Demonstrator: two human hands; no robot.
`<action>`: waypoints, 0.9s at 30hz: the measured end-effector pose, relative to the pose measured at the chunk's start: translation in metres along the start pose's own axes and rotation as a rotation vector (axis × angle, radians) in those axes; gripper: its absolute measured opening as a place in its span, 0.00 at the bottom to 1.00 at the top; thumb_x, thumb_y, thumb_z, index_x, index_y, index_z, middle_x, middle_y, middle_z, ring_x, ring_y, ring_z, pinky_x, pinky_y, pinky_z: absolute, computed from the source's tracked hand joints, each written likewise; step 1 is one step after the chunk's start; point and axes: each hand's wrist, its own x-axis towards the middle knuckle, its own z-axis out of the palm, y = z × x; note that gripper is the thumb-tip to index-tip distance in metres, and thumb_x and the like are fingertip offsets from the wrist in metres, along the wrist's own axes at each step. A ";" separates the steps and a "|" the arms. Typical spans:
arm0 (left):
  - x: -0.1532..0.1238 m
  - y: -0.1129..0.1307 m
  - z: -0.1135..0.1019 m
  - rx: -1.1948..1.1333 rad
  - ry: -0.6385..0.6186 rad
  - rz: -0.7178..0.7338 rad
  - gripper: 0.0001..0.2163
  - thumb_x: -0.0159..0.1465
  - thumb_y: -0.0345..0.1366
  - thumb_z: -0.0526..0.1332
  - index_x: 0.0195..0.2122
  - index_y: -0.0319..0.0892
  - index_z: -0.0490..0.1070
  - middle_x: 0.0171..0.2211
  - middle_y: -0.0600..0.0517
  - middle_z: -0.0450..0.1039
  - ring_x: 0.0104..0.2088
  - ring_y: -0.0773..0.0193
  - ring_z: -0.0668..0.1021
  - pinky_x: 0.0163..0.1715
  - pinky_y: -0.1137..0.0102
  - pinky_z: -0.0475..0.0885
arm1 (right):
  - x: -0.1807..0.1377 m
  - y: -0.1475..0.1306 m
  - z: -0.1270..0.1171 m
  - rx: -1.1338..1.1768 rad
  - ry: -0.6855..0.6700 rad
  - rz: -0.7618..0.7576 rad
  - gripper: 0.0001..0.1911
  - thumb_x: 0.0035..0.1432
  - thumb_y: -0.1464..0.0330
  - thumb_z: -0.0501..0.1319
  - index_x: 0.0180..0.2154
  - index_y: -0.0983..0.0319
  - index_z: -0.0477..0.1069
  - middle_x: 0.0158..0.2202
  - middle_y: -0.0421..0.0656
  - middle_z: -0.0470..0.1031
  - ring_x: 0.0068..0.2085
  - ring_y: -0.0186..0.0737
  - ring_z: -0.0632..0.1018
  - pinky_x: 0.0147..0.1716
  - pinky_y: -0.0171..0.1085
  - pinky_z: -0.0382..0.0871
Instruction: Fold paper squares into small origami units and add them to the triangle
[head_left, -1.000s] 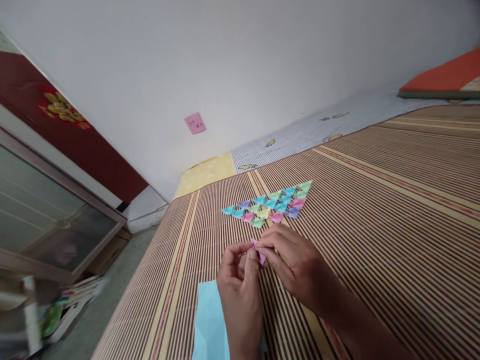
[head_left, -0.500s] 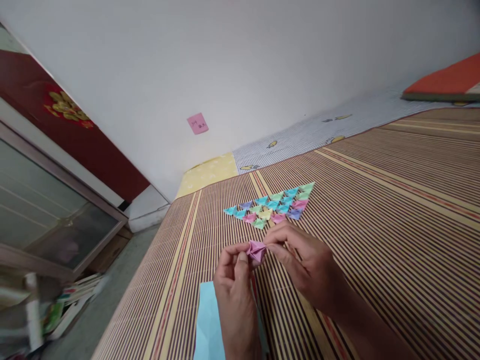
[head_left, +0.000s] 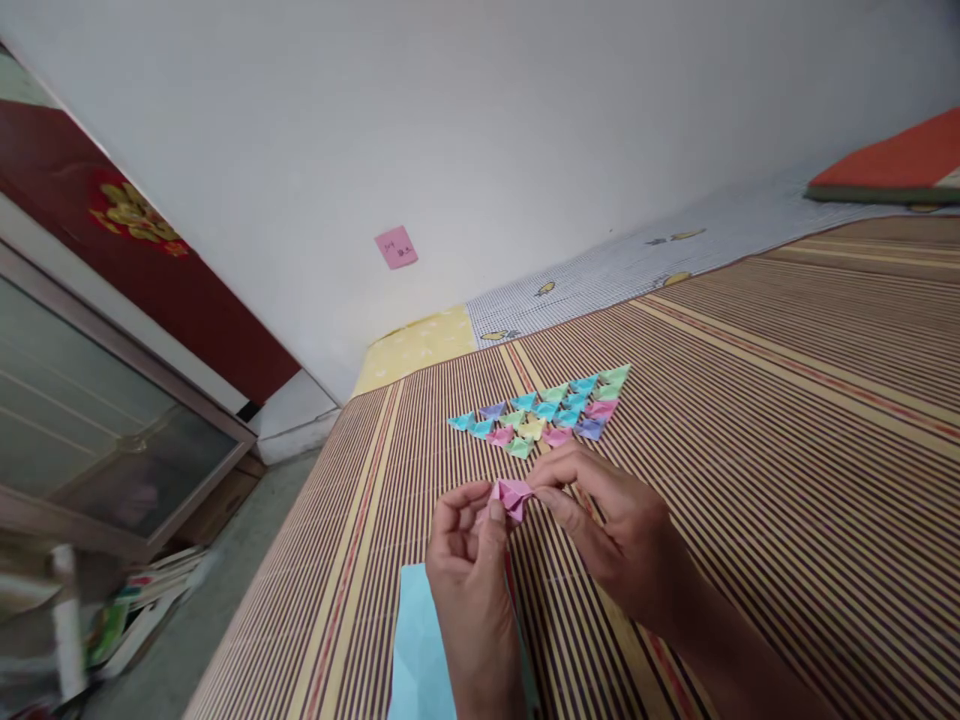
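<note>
Between my two hands is a small folded pink paper piece [head_left: 513, 496], an origami form with raised flaps. My left hand [head_left: 471, 560] pinches its left side between thumb and fingers. At its right corner, the thumb and forefinger of my right hand [head_left: 600, 510] are closed on the paper. Just beyond my hands, rows of small folded paper pieces [head_left: 532, 428] in blue, green, pink, yellow and purple lie on the striped mat [head_left: 360, 600]. A light blue sheet of paper [head_left: 420, 640] lies partly hidden under my left wrist.
A white wall with a pink note [head_left: 396, 247] rises behind the mat. Patterned bedding [head_left: 570, 285] runs along the wall, with an orange folded item [head_left: 892, 155] at far right. The mat's left edge drops to a grey floor [head_left: 225, 560] near a glass-panelled door [head_left: 97, 410].
My left thumb has shifted slightly up and right on the pink paper piece, which has tilted a little so its flaps look more spread. My right hand has stayed nearly still.
</note>
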 end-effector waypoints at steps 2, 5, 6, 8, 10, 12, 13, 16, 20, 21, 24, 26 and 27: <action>0.001 0.001 0.000 -0.023 0.029 0.008 0.14 0.59 0.40 0.71 0.42 0.41 0.73 0.37 0.50 0.79 0.37 0.65 0.80 0.38 0.73 0.74 | 0.000 -0.001 -0.001 0.006 0.003 0.016 0.08 0.68 0.75 0.56 0.38 0.60 0.71 0.36 0.42 0.75 0.41 0.39 0.77 0.48 0.41 0.70; 0.001 0.001 -0.002 -0.044 0.100 0.038 0.14 0.59 0.42 0.71 0.42 0.42 0.73 0.35 0.51 0.79 0.35 0.66 0.80 0.38 0.73 0.75 | 0.001 -0.004 -0.001 0.019 0.008 0.046 0.08 0.68 0.75 0.55 0.38 0.60 0.71 0.35 0.42 0.75 0.40 0.39 0.77 0.46 0.40 0.71; 0.001 0.001 -0.002 -0.041 0.113 0.045 0.14 0.60 0.42 0.71 0.43 0.42 0.73 0.34 0.51 0.79 0.35 0.66 0.80 0.38 0.73 0.75 | 0.002 -0.004 -0.001 0.020 0.013 0.050 0.08 0.68 0.75 0.55 0.38 0.60 0.71 0.35 0.42 0.75 0.40 0.39 0.77 0.46 0.40 0.71; 0.000 0.000 -0.001 -0.024 0.096 0.034 0.15 0.60 0.43 0.70 0.45 0.42 0.72 0.35 0.51 0.79 0.35 0.65 0.81 0.38 0.72 0.75 | 0.002 -0.006 0.001 0.022 0.016 0.049 0.08 0.68 0.74 0.55 0.37 0.60 0.71 0.35 0.42 0.75 0.39 0.40 0.78 0.45 0.41 0.72; -0.002 -0.001 0.001 -0.007 0.047 0.014 0.17 0.61 0.44 0.69 0.47 0.43 0.72 0.38 0.49 0.80 0.38 0.62 0.82 0.39 0.70 0.76 | 0.002 -0.006 0.002 0.027 0.008 0.042 0.08 0.69 0.74 0.55 0.37 0.60 0.71 0.35 0.42 0.75 0.39 0.41 0.78 0.44 0.41 0.73; -0.003 -0.002 0.003 0.003 0.011 0.006 0.17 0.63 0.45 0.67 0.50 0.43 0.72 0.40 0.47 0.80 0.41 0.59 0.82 0.41 0.67 0.77 | 0.002 -0.005 0.004 0.027 -0.002 0.030 0.08 0.69 0.74 0.55 0.38 0.60 0.71 0.35 0.43 0.75 0.39 0.41 0.78 0.44 0.41 0.73; -0.004 -0.002 0.003 0.007 0.004 0.010 0.17 0.64 0.46 0.66 0.50 0.43 0.72 0.40 0.47 0.80 0.41 0.59 0.82 0.41 0.67 0.77 | 0.001 -0.005 0.004 0.023 -0.006 0.023 0.08 0.68 0.74 0.55 0.38 0.60 0.71 0.36 0.43 0.75 0.39 0.41 0.78 0.43 0.41 0.73; -0.004 -0.003 0.003 0.028 -0.003 0.031 0.16 0.66 0.47 0.64 0.50 0.43 0.72 0.40 0.48 0.79 0.39 0.61 0.82 0.41 0.68 0.77 | 0.000 -0.003 0.006 0.006 -0.023 0.009 0.07 0.68 0.75 0.56 0.39 0.60 0.70 0.36 0.43 0.75 0.40 0.40 0.77 0.42 0.40 0.72; -0.004 -0.002 0.002 0.085 -0.022 0.026 0.17 0.65 0.46 0.64 0.49 0.42 0.72 0.40 0.47 0.79 0.39 0.59 0.82 0.42 0.67 0.77 | -0.001 -0.001 0.007 -0.015 -0.023 0.008 0.07 0.68 0.75 0.55 0.38 0.60 0.69 0.36 0.43 0.74 0.39 0.40 0.76 0.40 0.39 0.71; -0.004 -0.002 0.002 0.094 -0.026 0.024 0.17 0.65 0.46 0.65 0.50 0.42 0.73 0.40 0.46 0.79 0.40 0.59 0.82 0.42 0.66 0.77 | -0.001 -0.001 0.007 -0.021 -0.016 0.010 0.07 0.68 0.75 0.55 0.38 0.60 0.69 0.35 0.42 0.73 0.38 0.39 0.76 0.40 0.39 0.71; -0.004 -0.001 0.003 0.096 -0.043 0.021 0.17 0.63 0.43 0.67 0.50 0.42 0.72 0.43 0.46 0.79 0.43 0.57 0.82 0.44 0.65 0.77 | -0.002 0.000 0.007 -0.032 -0.008 0.021 0.07 0.68 0.76 0.56 0.37 0.61 0.69 0.35 0.42 0.72 0.37 0.39 0.75 0.39 0.39 0.70; -0.003 -0.002 0.002 0.090 -0.057 0.017 0.18 0.63 0.41 0.68 0.51 0.43 0.71 0.44 0.46 0.80 0.44 0.57 0.82 0.46 0.65 0.77 | -0.002 0.001 0.008 -0.030 -0.011 0.032 0.07 0.68 0.76 0.56 0.38 0.61 0.69 0.35 0.42 0.72 0.38 0.39 0.75 0.39 0.39 0.70; -0.003 -0.002 0.002 0.088 -0.063 0.013 0.18 0.63 0.41 0.68 0.52 0.43 0.71 0.44 0.46 0.80 0.44 0.57 0.82 0.45 0.65 0.77 | -0.002 0.001 0.008 -0.029 -0.014 0.036 0.07 0.68 0.76 0.55 0.38 0.61 0.69 0.36 0.42 0.72 0.38 0.39 0.75 0.39 0.39 0.70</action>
